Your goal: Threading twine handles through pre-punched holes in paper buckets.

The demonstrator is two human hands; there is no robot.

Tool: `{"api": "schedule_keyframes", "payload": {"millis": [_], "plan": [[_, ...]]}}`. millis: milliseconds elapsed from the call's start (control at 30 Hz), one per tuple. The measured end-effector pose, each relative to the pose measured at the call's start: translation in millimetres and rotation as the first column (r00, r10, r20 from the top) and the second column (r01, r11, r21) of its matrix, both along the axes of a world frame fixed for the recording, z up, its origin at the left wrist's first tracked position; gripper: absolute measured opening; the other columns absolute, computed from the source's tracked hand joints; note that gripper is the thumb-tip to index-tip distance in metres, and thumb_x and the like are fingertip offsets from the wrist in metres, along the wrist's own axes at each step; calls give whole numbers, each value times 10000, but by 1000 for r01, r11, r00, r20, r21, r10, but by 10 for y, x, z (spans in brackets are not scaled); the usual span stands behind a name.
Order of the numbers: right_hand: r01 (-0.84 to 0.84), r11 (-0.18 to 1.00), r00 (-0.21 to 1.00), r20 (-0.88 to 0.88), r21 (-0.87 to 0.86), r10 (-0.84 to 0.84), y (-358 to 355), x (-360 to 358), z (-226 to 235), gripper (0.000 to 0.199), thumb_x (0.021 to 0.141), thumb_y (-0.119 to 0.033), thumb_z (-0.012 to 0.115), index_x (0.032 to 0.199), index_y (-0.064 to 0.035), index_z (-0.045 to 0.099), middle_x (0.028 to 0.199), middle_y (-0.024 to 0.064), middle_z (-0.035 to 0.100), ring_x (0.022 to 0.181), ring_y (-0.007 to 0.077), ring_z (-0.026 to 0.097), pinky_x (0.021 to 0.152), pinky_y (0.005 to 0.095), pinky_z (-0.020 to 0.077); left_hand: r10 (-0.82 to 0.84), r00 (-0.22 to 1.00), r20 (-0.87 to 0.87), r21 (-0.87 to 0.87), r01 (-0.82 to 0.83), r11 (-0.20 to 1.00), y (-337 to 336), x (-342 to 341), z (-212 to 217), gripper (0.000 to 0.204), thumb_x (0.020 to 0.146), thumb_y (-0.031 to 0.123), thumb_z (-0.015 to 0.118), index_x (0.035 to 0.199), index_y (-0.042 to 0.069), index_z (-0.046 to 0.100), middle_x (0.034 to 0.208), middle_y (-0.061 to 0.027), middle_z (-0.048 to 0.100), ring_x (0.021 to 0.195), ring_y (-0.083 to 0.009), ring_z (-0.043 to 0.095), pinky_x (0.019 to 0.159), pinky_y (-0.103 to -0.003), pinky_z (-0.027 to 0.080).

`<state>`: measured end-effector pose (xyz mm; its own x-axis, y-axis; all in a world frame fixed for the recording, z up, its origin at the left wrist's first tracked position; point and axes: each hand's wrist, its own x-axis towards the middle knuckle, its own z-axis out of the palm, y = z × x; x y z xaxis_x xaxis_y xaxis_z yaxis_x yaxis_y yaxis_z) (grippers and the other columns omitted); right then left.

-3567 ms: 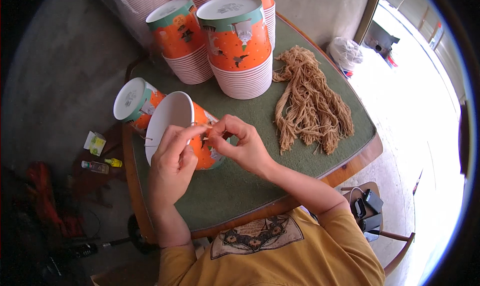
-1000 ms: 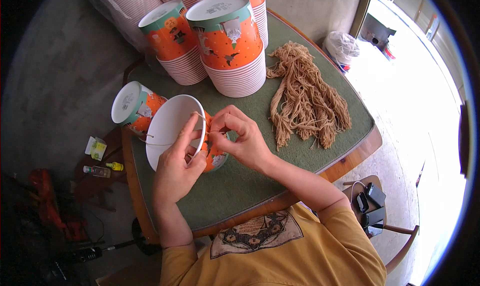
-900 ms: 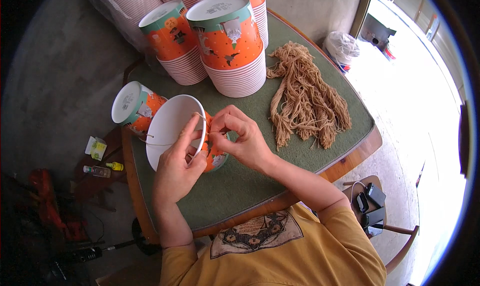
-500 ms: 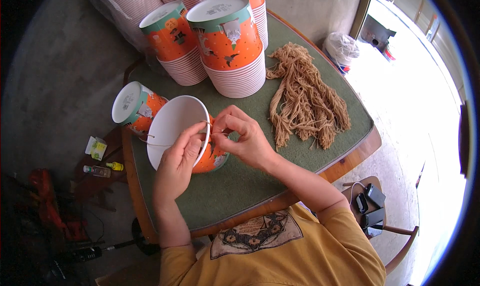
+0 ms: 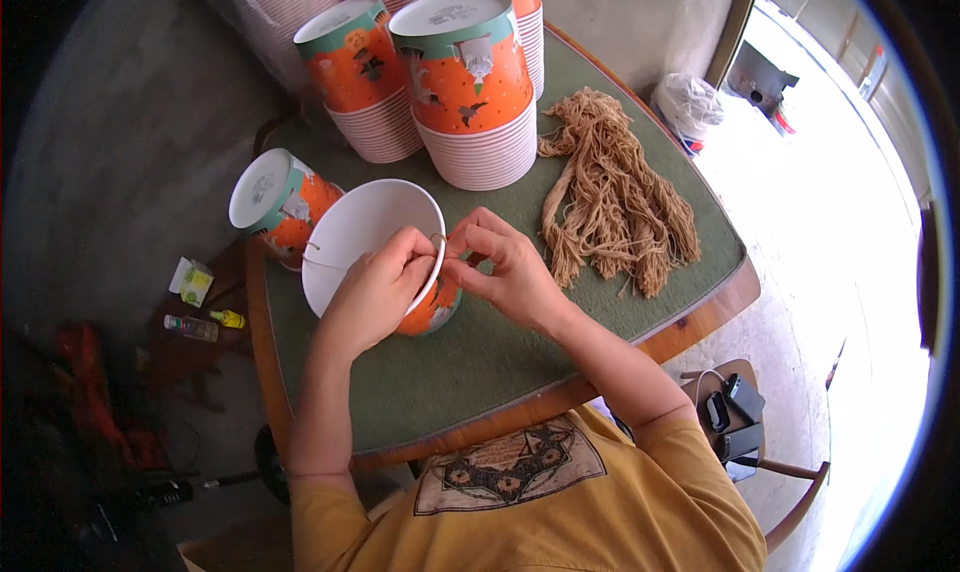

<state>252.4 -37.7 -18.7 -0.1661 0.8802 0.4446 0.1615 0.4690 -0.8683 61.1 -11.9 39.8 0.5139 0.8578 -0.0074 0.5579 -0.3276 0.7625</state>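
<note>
A paper bucket (image 5: 372, 212), white inside and orange with a green band outside, lies tilted on the table with its mouth toward me. Thin tan cord (image 5: 325, 265) comes through the left side of its rim and runs across the mouth to my left hand (image 5: 378, 290). That hand reaches over the mouth, its fingers closed on the cord by the right rim. Just outside this rim, my right hand (image 5: 508, 272) pinches the cord where it passes the bucket's wall. The fingertips partly hide the cord there.
A bundle of tan cords (image 5: 620, 202) lies on the green-topped table (image 5: 440, 402) at right. Nested stacks of upside-down buckets (image 5: 470, 92) stand behind, and another bucket (image 5: 285, 207) sits at left. Small bottles (image 5: 192, 328) and a chair with black devices (image 5: 740, 412) flank the table.
My left hand has moved right and up, its fingers now curled in at the right rim. The bucket has shifted slightly right with its mouth turned. My right hand still pinches outside the rim.
</note>
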Motion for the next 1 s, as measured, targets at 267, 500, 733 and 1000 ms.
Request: {"api": "schedule_keyframes", "payload": {"millis": [267,500,733,1000], "plan": [[-219,854,974,-158,-473,162,-56,63,92,133,951,-155,631,1003,-39,590,846,-17,581,739,42,564,576,205,431,47,980,-196,161,-15,987,-110,101,31,126,981,161,512,989,36,498,920,-197,654,882,-408,634,731,-483,490],[-376,858,893,-383,-351,235,29,141,-13,135,979,-148,592,1067,-66,530,808,-62,557,717,8,504,582,180,389,248,960,-132,473,-159,866,-245,93,114,90,983,123,510,1003,41,479,912,-180,633,864,-387,644,723,-471,499],[-133,962,984,-145,-240,100,10,121,259,157,921,-140,669,1038,-45,629,827,1,566,770,78,543,697,233,451,142,989,31,616,-131,777,-391,151,239,81,958,65,543,1017,33,498,998,-137,511,924,-329,591,786,-429,486],[-131,989,991,9,66,131,27,88,204,127,849,-126,740,932,-39,702,914,63,547,885,202,570,765,321,484,-231,959,162,684,60,727,-830,271,506,340,806,-23,678,1127,68,618,1086,-153,578,910,-268,633,701,-333,528]]}}
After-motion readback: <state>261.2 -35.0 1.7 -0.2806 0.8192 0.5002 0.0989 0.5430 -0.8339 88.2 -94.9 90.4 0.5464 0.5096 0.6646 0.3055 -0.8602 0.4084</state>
